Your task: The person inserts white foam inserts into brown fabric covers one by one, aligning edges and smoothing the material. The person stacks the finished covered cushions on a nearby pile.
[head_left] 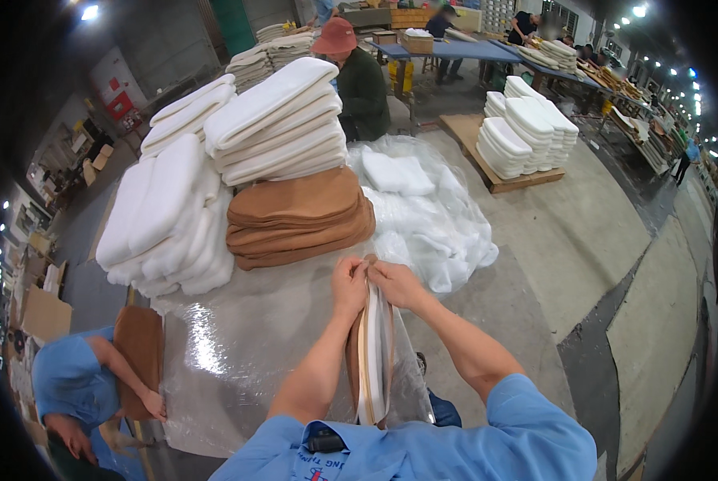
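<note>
Left hand [348,284] and right hand [397,284] pinching far end of brown fabric cover [353,357], white padding [372,349] showing inside, brown fabric stack [299,216] just beyond.

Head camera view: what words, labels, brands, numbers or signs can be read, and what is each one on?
Light-blue shirt of the wearer: dark printed lettering and a red mark on the chest; I leave the wording uncopied.
Brown-and-white piece held by the left hand and right hand: no lettering visible.
Red panel at the far left: any marking is too small to read.
</note>
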`<state>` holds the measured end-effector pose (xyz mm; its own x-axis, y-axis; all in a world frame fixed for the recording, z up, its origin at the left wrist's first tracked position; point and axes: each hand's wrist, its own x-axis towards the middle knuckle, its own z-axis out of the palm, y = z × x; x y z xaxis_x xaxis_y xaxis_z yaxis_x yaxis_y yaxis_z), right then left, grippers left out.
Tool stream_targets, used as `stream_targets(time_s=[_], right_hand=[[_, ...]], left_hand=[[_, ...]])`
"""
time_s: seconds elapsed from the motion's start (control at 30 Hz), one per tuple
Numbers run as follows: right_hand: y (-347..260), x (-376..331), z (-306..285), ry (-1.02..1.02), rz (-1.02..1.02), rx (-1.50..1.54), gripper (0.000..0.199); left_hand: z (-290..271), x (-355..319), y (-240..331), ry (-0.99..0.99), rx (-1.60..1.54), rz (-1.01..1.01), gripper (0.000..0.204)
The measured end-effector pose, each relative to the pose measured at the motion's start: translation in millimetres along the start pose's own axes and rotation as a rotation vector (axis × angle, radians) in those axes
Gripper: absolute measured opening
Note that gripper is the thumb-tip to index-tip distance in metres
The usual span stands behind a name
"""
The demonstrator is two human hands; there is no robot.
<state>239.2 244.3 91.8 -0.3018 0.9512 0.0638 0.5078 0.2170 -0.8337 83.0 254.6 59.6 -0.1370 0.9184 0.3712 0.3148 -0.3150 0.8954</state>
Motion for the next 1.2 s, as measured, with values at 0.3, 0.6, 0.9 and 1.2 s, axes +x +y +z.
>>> stream_targets(time_s=[0.3,0.6,0.9,1.2], right_hand=[[5.8,-2.2,0.2,-0.175,-0.078,-0.007,0.028],[33.0,61.0,43.1,-0.136,0.043,0.577,0.048],[40.2,46.2,41.4,0.097,0.108,0.497,0.046],[10.5,45.1,75.0,0.238,0.206,0.305,0.050]], left_hand=[[4.9,-18.6,-17.0,0.040,-0.246,-0.208,0.006],[-28.3,-2.4,-11.1,-0.034,-0.009,-0.201,0.017],[-163.7,-85.9,2.3,0.321,-0.039,-0.246,0.046],[-212.9,-263.8,56.9,0.360,-0.220,-0.609,0.064]])
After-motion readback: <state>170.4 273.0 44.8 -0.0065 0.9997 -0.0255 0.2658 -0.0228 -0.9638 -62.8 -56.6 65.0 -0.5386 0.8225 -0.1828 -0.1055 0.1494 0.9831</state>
